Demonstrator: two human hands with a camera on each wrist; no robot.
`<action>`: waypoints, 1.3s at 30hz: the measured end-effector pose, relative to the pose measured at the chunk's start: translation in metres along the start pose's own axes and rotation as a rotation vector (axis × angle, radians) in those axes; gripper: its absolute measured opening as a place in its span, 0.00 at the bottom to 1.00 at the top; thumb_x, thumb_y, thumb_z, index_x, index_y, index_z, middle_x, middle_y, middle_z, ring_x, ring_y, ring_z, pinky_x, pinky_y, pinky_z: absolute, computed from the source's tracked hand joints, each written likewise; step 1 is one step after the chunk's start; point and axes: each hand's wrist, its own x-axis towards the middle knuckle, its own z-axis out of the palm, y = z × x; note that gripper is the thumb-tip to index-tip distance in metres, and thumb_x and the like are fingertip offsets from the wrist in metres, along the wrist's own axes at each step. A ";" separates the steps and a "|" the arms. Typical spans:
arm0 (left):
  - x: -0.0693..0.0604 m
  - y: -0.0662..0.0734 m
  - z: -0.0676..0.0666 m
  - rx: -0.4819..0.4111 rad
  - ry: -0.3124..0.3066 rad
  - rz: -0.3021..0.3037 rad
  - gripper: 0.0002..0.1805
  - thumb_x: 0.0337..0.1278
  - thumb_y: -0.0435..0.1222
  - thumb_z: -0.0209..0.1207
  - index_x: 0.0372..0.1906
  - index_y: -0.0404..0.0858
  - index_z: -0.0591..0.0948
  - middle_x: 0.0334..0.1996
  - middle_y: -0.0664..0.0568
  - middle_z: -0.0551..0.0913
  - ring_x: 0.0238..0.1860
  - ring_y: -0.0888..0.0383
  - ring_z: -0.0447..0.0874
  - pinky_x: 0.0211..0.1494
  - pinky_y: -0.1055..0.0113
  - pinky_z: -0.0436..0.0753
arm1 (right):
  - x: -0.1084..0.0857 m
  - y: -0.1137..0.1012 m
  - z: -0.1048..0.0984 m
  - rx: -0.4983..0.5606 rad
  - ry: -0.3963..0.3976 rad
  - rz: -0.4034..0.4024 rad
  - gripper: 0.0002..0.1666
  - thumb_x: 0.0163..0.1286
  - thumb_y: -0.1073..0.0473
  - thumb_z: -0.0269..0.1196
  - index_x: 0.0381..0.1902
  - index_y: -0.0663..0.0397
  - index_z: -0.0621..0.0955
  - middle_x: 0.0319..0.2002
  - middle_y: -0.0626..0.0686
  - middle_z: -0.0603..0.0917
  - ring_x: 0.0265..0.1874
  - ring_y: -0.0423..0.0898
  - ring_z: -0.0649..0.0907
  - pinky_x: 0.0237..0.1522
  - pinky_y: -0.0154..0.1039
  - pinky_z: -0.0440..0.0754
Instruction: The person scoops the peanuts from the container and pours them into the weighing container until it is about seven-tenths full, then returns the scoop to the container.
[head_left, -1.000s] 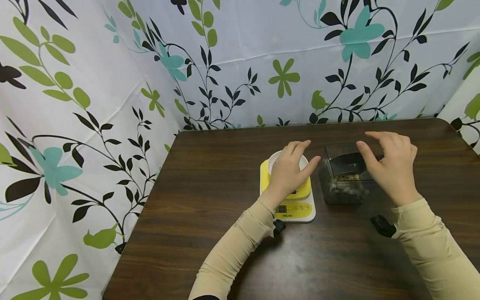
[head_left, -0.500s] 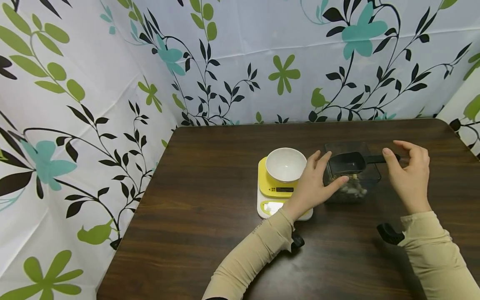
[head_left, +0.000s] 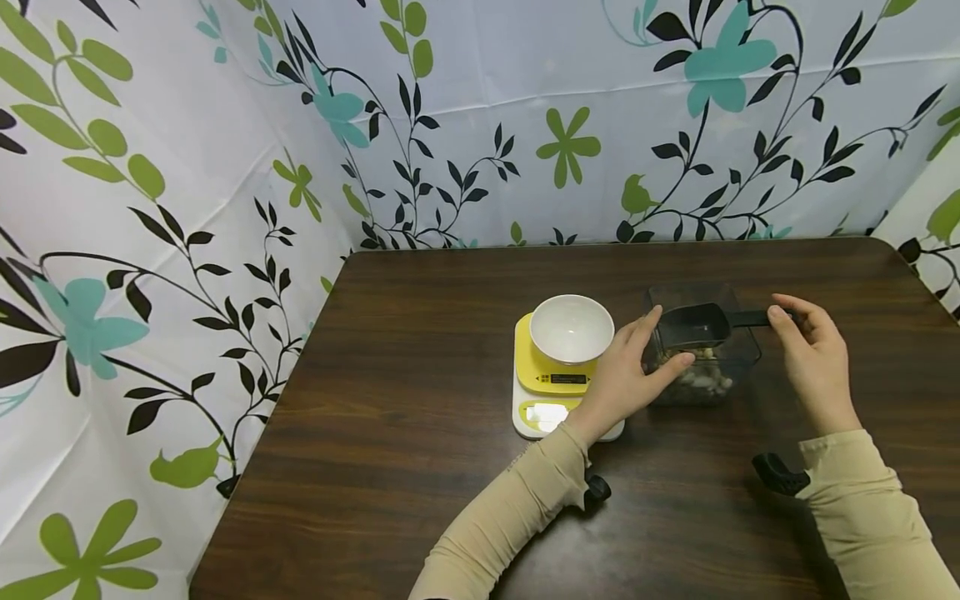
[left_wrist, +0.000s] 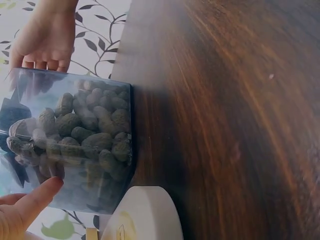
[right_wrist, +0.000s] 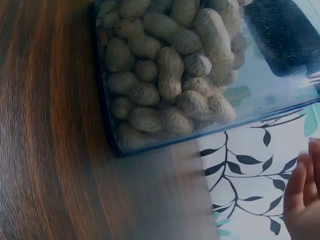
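A clear box (head_left: 746, 350) holding peanuts in their shells (right_wrist: 170, 75) stands on the table. Across its top lies a black scoop (head_left: 697, 325), handle pointing right. My right hand (head_left: 817, 362) pinches the handle's end between thumb and fingers. My left hand (head_left: 626, 375) is at the box's left side, fingers fairly straight; in the left wrist view, one fingertip (left_wrist: 52, 187) touches or nearly touches the clear wall. Left of the box, a white bowl (head_left: 572, 329) sits on a yellow and white kitchen scale (head_left: 528, 367), whose lower part is partly covered by my left hand.
The dark wooden table (head_left: 420, 400) carries the box and scale close together. A white curtain (head_left: 465, 67) with leaf and flower prints hangs behind the table and along its left side.
My left hand has moved right from over the bowl to the box's side. My right hand has shifted right, off the scoop's middle, and its fingers have closed on the handle's end.
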 end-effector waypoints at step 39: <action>0.004 0.001 -0.002 -0.068 0.001 -0.018 0.37 0.59 0.56 0.54 0.71 0.54 0.58 0.70 0.64 0.61 0.68 0.62 0.63 0.66 0.65 0.71 | 0.009 -0.043 0.005 -0.614 -0.241 -0.389 0.13 0.70 0.55 0.55 0.49 0.53 0.76 0.28 0.26 0.73 0.25 0.19 0.71 0.20 0.28 0.65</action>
